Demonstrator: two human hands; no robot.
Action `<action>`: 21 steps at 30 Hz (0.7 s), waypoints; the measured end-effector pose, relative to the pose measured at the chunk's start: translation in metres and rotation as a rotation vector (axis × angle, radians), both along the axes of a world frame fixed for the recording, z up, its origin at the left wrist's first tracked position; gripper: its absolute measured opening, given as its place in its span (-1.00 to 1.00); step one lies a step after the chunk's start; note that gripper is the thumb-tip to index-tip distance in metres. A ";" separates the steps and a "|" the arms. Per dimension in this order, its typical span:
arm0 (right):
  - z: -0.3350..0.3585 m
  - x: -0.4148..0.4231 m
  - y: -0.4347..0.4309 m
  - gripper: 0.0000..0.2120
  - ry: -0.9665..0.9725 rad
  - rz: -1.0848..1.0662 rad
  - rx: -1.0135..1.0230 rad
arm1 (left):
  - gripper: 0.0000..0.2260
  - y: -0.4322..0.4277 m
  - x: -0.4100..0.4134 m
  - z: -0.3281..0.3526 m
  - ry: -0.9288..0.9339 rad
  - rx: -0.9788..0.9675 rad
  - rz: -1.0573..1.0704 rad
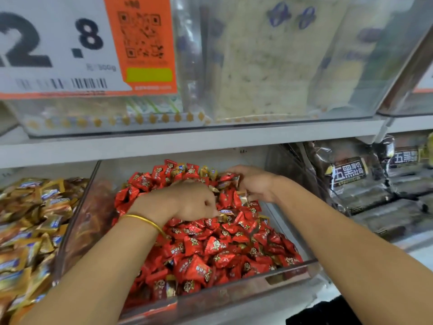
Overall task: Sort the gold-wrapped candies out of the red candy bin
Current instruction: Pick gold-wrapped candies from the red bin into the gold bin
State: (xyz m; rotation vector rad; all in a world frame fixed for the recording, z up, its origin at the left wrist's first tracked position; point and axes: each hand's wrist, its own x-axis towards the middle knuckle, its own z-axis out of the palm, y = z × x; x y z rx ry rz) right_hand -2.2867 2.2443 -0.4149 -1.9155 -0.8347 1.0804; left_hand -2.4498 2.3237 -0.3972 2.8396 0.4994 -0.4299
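- A clear plastic bin (290, 270) sits on a shop shelf, heaped with red-wrapped candies (210, 249); a few gold-wrapped candies (242, 195) are mixed into the pile, mostly toward the back and middle
- The person's left hand (189, 200) lies knuckles-up on the heap, fingers curled down into the wrappers; a gold-and-blue wrapper (226, 211) shows right at its fingertips, though I cannot tell whether the fingers actually grip it
- A thin gold bangle (143, 220) circles the left wrist
- The right hand (254, 182) reaches to the back of the bin, fingers bent and spread loosely over the candies; it touches red and gold wrappers alike, and whether it has hold of any I cannot tell
- Just beside the bin on the left, another compartment holds a mass of gold-wrapped sweets (28, 226)
- To the right lie dark packaged loaves (351, 177) with white lettering
- On the shelf above hangs a white and orange price tag (89, 45); pale packaged goods (269, 66) sit behind a clear front
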 end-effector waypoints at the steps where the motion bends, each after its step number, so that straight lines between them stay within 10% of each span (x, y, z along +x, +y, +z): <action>1: 0.001 -0.003 -0.006 -0.50 0.041 0.028 0.005 | -0.73 0.002 -0.001 0.002 -0.021 -0.043 0.000; 13: 0.003 -0.028 -0.046 -0.59 0.092 0.002 0.101 | -0.91 -0.017 -0.003 0.004 -0.429 0.134 0.161; 21: -0.003 -0.021 -0.041 -0.88 -0.048 -0.236 0.128 | -0.57 -0.014 0.009 -0.016 -0.219 0.185 0.112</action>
